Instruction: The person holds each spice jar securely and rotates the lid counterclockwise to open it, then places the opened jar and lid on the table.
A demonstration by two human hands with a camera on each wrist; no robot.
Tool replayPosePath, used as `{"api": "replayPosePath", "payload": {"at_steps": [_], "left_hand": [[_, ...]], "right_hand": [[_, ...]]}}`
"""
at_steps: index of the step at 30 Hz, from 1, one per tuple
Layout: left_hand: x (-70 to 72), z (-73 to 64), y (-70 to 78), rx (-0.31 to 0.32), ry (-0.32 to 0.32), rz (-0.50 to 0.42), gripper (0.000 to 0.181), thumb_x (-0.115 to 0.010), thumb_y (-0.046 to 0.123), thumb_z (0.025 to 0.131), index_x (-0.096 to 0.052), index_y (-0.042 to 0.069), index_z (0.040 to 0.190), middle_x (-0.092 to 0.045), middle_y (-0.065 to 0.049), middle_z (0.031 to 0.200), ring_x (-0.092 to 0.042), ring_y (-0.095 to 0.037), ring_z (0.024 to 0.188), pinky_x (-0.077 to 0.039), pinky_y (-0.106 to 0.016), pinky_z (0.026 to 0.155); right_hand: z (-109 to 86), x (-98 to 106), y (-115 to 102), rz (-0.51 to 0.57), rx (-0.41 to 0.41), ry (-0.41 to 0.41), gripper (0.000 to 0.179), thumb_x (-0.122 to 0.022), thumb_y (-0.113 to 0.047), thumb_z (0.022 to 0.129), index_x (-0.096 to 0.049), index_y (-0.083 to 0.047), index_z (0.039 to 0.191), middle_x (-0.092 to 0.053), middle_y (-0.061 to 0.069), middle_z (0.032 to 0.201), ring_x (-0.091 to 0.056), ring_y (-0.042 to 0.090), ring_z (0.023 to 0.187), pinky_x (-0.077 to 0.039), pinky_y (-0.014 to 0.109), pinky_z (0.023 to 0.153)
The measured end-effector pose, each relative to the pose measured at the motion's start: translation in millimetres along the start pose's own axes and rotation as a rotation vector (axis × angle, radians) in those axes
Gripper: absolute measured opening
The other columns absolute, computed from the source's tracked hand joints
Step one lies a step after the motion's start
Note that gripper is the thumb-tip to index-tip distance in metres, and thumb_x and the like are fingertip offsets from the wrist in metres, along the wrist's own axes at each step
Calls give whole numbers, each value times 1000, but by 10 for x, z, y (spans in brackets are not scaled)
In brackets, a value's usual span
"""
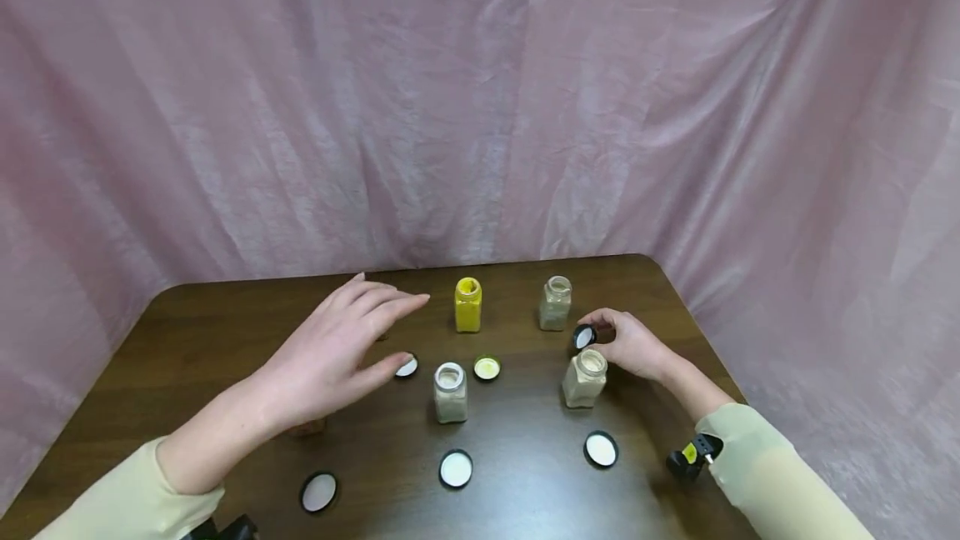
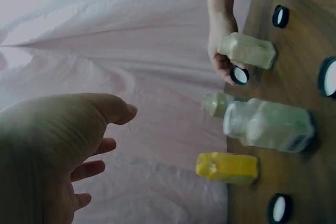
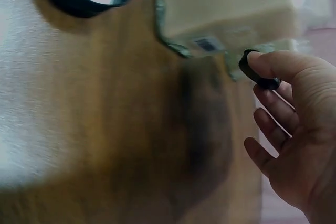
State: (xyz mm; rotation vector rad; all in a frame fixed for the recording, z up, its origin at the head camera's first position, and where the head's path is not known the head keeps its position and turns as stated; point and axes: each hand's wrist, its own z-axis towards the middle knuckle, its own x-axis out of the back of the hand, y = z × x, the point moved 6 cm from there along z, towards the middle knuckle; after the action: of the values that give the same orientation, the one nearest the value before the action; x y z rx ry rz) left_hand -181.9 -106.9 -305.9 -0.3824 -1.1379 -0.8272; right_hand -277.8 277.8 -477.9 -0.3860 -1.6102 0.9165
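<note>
My right hand [image 1: 628, 346] pinches a small black lid [image 1: 584, 337], its white lining showing, between thumb and fingers. The lid is behind an uncapped glass jar of cream powder [image 1: 585, 380], which stands upright on the table. Farther back is another uncapped glass jar [image 1: 555, 304] with pale greenish-grey contents. My left hand [image 1: 330, 348] hovers over the left part of the table, fingers extended and thumb apart, with nothing in it. Beneath its wrist a reddish-brown object [image 1: 309, 427] shows, mostly hidden. To its right stand an uncapped jar of white powder [image 1: 451, 398] and a yellow-filled jar [image 1: 468, 311].
Several lids lie lining-up on the brown wooden table [image 1: 525, 507]: one yellow-stained [image 1: 487, 368], one at front centre [image 1: 456, 469], one at front right [image 1: 601, 449], one at front left [image 1: 318, 492]. Another lid [image 1: 407, 367] is partly behind my left thumb. A pink curtain [image 1: 480, 107] hangs behind.
</note>
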Motion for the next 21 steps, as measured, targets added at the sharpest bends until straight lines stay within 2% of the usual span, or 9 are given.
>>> {"api": "replayPosePath", "payload": {"at_steps": [3, 7, 12, 17, 21], "left_hand": [[-33, -192, 9, 17, 32, 22, 68, -80, 30, 89, -52, 18, 149, -58, 0, 138, -47, -26, 134, -15, -48, 122], [-57, -412, 3, 62, 70, 28, 68, -79, 32, 89, -52, 20, 150, -57, 2, 140, -47, -26, 134, -13, -48, 123], [-51, -662, -39, 148, 104, 21, 68, -77, 34, 89, -51, 21, 150, -57, 2, 142, -46, -26, 135, -12, -45, 123], [16, -861, -112, 195, 163, -6, 70, -80, 28, 86, -52, 19, 150, -58, 0, 140, -47, -29, 133, -13, -45, 123], [79, -983, -175, 219, 210, -12, 72, -80, 24, 84, -52, 18, 150, -59, -2, 140, -47, -31, 132, -14, -45, 123]], "right_hand": [[-12, -52, 46, 10, 6, 12, 42, -81, -11, 85, -67, -3, 124, -71, 6, 112, -64, 23, 106, -48, 42, 93], [-31, -87, 92, 19, 36, 37, 44, -82, -9, 83, -68, -3, 124, -72, 5, 113, -62, 25, 111, -45, 46, 98], [-63, -113, 137, -76, 121, 95, 40, -81, -10, 83, -71, -6, 122, -71, 5, 120, -56, 32, 121, -32, 51, 106], [-128, -118, 172, -121, 179, 152, 32, -77, -5, 83, -73, -6, 115, -69, 11, 121, -50, 39, 124, -27, 54, 105], [-163, -102, 208, -118, 162, 144, 29, -75, -4, 86, -73, -7, 115, -67, 13, 125, -45, 41, 128, -24, 57, 107]]}}
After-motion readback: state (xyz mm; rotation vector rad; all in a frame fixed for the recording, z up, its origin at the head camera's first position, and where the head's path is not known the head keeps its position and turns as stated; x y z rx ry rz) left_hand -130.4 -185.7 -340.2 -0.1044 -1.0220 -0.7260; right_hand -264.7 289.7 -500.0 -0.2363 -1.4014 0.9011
